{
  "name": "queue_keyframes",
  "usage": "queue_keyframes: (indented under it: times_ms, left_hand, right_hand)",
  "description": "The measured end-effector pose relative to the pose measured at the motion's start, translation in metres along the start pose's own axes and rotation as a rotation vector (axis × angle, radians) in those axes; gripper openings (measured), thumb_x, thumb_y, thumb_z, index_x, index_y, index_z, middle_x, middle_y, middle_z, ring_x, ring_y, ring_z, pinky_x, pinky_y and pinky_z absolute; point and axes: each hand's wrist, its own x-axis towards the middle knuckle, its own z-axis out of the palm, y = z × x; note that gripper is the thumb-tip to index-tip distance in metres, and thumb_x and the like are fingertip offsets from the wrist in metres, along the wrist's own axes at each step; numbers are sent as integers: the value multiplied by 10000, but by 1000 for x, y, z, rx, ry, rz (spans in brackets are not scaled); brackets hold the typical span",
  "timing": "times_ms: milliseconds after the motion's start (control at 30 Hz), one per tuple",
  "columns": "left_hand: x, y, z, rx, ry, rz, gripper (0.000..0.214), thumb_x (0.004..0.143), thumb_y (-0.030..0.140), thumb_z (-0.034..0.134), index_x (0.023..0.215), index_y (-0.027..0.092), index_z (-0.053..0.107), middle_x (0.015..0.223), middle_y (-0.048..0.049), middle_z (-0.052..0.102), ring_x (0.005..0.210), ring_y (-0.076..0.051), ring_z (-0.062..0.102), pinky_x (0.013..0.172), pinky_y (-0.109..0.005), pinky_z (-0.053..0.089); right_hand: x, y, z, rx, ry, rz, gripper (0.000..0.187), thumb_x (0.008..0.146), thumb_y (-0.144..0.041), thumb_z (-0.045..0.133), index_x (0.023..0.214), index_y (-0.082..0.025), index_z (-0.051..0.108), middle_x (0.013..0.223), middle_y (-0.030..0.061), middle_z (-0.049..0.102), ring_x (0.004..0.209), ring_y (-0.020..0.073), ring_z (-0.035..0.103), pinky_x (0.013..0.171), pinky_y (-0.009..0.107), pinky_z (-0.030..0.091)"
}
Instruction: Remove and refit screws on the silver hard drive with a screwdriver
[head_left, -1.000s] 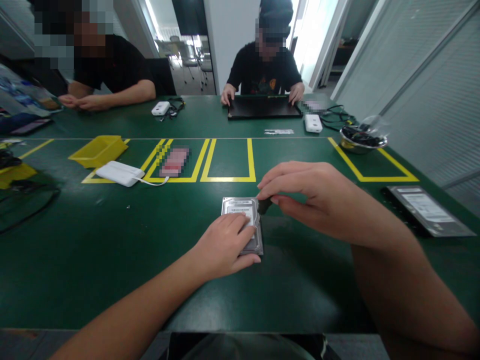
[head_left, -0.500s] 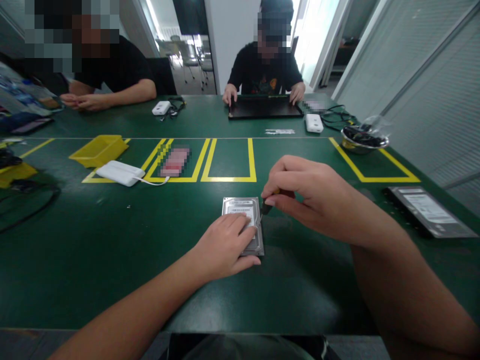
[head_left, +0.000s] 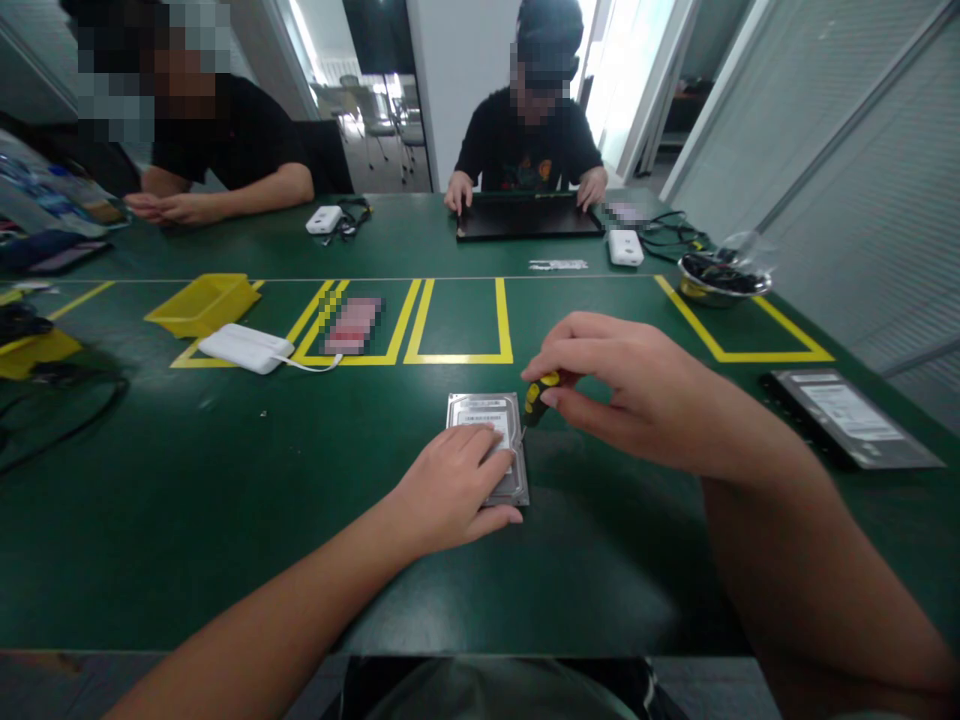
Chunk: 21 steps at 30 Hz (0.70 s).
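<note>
A silver hard drive [head_left: 484, 404] with a white label lies flat on the green table in front of me. My left hand [head_left: 461, 480] rests across its near part, fingers over the label and thumb around the near right edge, gripping it and hiding much of its surface. My right hand [head_left: 611, 385] is closed around a small yellow-and-black screwdriver [head_left: 538, 398], pinched by the handle. The screwdriver leans over the drive, its thin tip at the right edge; whether it sits in a screw I cannot tell.
A second hard drive [head_left: 851, 415] lies to the right. Behind it stands a metal bowl [head_left: 726, 290] of dark parts. A yellow bin [head_left: 204, 305], white power bank [head_left: 246, 348] and pink phone [head_left: 354, 325] are at left. Across the table, a person holds a black panel [head_left: 529, 215]; another person sits left.
My right hand's fingers have shifted on the screwdriver, so more of its yellow handle shows. The tip stays at the drive's right edge, and my left hand keeps its place.
</note>
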Motion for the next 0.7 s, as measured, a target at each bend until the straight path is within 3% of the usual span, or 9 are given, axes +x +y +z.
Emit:
queue_keyframes:
  times_ms: [433, 700]
  left_hand:
    - [-1, 1, 0, 3, 16, 3, 545, 889, 610, 564, 1180, 150, 578, 1203, -170, 593, 1176, -355, 552, 972, -519, 473]
    - [-1, 2, -2, 1, 17, -1, 550, 880, 608, 578, 1174, 143, 585, 1203, -175, 589, 1181, -357, 546, 976, -515, 470]
  right_hand:
    - [-3, 0, -4, 6, -3, -31, 284, 895, -107, 516, 1122, -173, 674, 1054, 73, 670, 964, 185, 613, 863, 312, 468]
    - [-1, -1, -3, 31, 11, -42, 254, 857, -84, 529, 1044, -166, 680, 1011, 67, 685, 938, 183, 617, 856, 303, 464]
